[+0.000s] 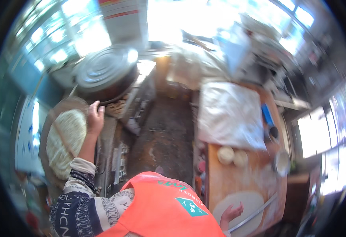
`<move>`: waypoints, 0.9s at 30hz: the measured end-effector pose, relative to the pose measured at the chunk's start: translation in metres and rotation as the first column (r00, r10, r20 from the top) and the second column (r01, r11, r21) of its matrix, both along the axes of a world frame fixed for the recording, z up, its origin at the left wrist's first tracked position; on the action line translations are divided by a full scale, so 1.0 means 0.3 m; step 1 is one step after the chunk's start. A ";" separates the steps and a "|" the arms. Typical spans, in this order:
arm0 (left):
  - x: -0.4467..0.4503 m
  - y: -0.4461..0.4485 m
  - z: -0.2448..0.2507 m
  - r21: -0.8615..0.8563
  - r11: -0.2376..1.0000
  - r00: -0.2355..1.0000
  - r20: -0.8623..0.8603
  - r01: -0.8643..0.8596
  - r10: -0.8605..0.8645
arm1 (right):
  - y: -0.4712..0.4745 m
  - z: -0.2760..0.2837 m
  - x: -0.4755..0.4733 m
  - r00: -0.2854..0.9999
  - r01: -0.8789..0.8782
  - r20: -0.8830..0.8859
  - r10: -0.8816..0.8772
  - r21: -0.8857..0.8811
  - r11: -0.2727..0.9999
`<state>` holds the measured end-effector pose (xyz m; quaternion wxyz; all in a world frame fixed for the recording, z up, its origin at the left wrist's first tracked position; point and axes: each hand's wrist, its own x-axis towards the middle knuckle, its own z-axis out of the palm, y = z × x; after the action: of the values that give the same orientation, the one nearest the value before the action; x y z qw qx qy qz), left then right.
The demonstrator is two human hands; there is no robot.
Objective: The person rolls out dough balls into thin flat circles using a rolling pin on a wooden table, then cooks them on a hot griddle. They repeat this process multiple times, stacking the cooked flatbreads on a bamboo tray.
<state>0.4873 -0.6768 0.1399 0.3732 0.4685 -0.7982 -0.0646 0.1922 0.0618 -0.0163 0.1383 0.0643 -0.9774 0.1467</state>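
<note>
My left hand (96, 119) is raised at the right rim of a round pan (46, 134), fingers slightly apart, with nothing seen in it. A large flat round of pale dough or flatbread (67, 136) lies in the pan. Across it runs a thin wooden stick (61, 134), its lower end near my forearm. On the other side, my right hand (232, 212) is over a rolled-out dough sheet (235, 198) on the wooden worktable (220, 177). Its fingers are apart and look bare. A long pale rod (254, 211) lies diagonally across the sheet, beside that hand.
A big lidded pot (106, 69) stands beyond the pan. Two dough balls (225, 155) sit by a white cloth (230, 115) on the worktable. A bowl (282, 163) and a blue object (267, 115) are near its far edge. Dark floor (164, 133) separates the two sides.
</note>
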 end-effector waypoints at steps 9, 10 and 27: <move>0.878 0.586 0.000 0.800 0.450 0.600 -0.145 -0.397 0.787 | -1.740 0.233 -0.186 0.123 -0.877 0.031 0.992 -0.465 0.123; 0.899 0.660 -0.037 0.888 0.308 0.575 -0.061 -0.343 0.816 | -1.865 0.248 -0.134 0.025 -0.860 0.051 0.998 -0.508 0.048; -0.761 -0.498 -0.315 0.704 0.571 0.892 -0.214 0.423 -0.398 | -2.996 0.391 -0.423 -0.517 -0.002 0.192 0.834 -0.975 0.223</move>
<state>0.2589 -0.8261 0.0454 0.1403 0.3788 -0.7841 -0.4712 0.0653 -0.8369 0.1009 -0.6721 0.4136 -0.3906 0.4739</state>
